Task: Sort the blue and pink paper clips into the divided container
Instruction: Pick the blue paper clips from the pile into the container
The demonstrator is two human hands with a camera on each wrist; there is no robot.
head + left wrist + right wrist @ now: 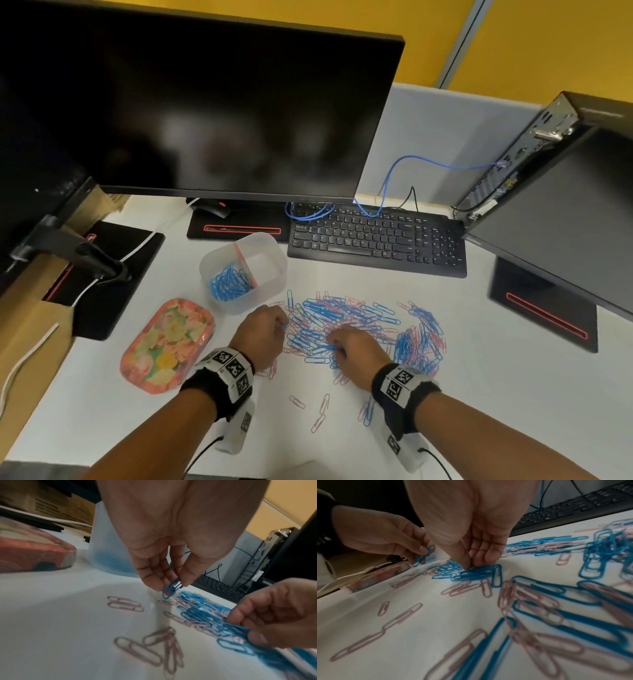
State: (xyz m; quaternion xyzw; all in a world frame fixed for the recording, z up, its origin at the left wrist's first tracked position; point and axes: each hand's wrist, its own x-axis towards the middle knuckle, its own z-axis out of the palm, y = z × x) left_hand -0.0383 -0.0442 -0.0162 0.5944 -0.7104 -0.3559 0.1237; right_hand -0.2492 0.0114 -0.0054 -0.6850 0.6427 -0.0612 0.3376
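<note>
A translucent divided container [270,253] stands behind my left hand; blue clips [227,282] fill its left compartment beside a pink divider. A mixed pile of blue and pink paper clips [363,325] is spread on the white table. My left hand [284,323] hovers at the pile's left edge and pinches a blue clip [171,589] between thumb and fingers. My right hand [334,346] reaches down into the middle of the pile, its fingertips [467,563] pinching a blue clip [238,627] that lies among other blue clips [474,574].
A floral tray [168,346] lies left of my left hand. A black keyboard [376,240] and a monitor [205,113] stand behind the pile; a second monitor's base [544,308] is at the right. Several loose pink clips [318,411] lie near the front edge.
</note>
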